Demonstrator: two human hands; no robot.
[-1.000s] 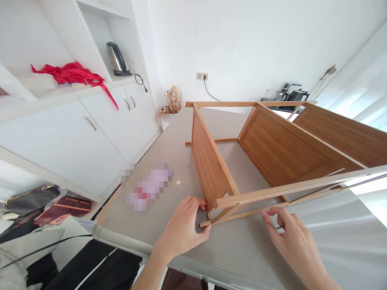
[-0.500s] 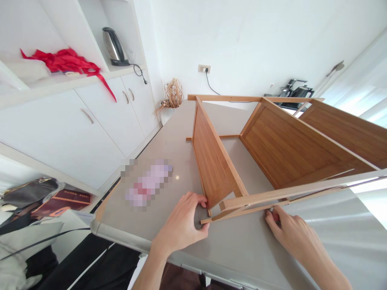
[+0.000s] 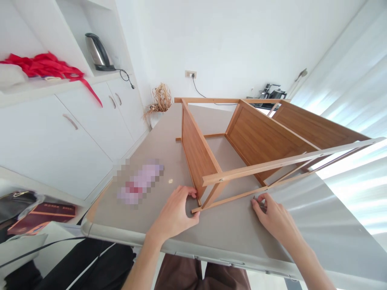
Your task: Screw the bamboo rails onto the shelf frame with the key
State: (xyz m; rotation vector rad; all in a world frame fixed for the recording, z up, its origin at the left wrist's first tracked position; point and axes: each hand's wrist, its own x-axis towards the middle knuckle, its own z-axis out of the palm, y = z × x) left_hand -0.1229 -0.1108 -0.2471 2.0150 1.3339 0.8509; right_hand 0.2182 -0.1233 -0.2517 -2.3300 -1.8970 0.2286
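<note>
A wooden shelf rack (image 3: 208,151) with slatted-look brown panels lies on its side on the grey table (image 3: 169,209). My left hand (image 3: 173,211) grips its near left corner, fingers against the panel's lower edge and thumb at the end of the lower rail (image 3: 229,198). To the right, my right hand (image 3: 273,213) is held close to that rail, thumb and fingertips pinched together. Something small and dark shows between those fingertips, too small to name.
A blurred-out pinkish object (image 3: 140,183) lies on the table left of the rack. White cabinets (image 3: 60,133) run along the left, with a kettle (image 3: 98,52) and red ribbon (image 3: 45,66) on top. Dried plants (image 3: 160,98) stand behind; a curtain (image 3: 341,92) hangs at right.
The view has shifted, so the rack sits further left and more of its lower rail shows. My left hand keeps its hold; my right hand's fingers have shifted a little beside the rail.
</note>
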